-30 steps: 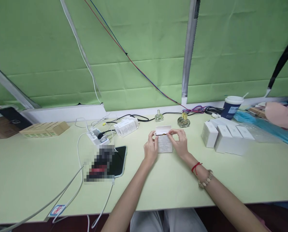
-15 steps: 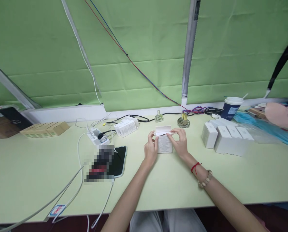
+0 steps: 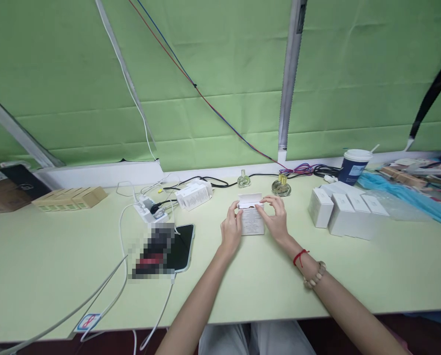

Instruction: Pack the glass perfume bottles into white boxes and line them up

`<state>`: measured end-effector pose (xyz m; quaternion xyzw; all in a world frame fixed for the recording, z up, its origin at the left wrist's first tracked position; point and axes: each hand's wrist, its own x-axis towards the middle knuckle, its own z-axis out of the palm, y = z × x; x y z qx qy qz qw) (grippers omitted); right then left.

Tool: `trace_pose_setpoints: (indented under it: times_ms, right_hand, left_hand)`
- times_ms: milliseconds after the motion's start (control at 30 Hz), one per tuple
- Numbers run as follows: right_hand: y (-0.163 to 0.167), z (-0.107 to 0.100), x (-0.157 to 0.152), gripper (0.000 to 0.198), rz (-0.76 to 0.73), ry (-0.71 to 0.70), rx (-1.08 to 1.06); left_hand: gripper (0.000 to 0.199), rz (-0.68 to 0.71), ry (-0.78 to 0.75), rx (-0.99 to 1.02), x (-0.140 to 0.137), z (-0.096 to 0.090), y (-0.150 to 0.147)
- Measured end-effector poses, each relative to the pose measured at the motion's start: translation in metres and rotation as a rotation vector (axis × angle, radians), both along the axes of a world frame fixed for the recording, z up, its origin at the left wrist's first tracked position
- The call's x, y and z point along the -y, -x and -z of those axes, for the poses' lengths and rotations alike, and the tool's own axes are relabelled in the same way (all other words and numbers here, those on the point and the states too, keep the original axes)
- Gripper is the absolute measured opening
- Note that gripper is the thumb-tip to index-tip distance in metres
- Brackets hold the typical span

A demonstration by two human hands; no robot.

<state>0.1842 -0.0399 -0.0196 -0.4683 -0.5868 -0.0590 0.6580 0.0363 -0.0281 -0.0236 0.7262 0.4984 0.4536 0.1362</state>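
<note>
Box (image 3: 252,223), flap (image 3: 250,198) raised, between fingers (image 3: 275,202)

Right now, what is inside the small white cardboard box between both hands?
Inside the small white cardboard box, a dark sliver shows at the opening; the rest is covered and cannot be identified.

From here I see the centre box (image 3: 253,223) in white with rows of fine grey print, the tabletop (image 3: 272,281) in pale yellow-green, the curtain (image 3: 220,54) in a stronger green. I make out a red string (image 3: 300,256), a beige bead bracelet (image 3: 314,276), a navy cup (image 3: 348,172) with a white lid (image 3: 358,155), bright blue plastic (image 3: 376,184), tan cartons (image 3: 69,199), red and blue wires (image 3: 220,114)
</note>
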Motion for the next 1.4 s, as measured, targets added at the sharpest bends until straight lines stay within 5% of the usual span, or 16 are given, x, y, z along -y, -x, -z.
trace_pose_setpoints:
  times_ms: [700,1400]
  right_hand:
    - [-0.0008,0.0042,-0.0001,0.012,-0.055,0.049,0.030]
    - [0.0007,0.0026,0.0001,0.017,-0.074,0.094,-0.075]
  left_hand:
    - [0.034,0.044,-0.114,-0.152,0.0011,0.0004,-0.0002]
    - [0.037,0.080,-0.299,-0.082,-0.0004,0.0063,-0.0001]
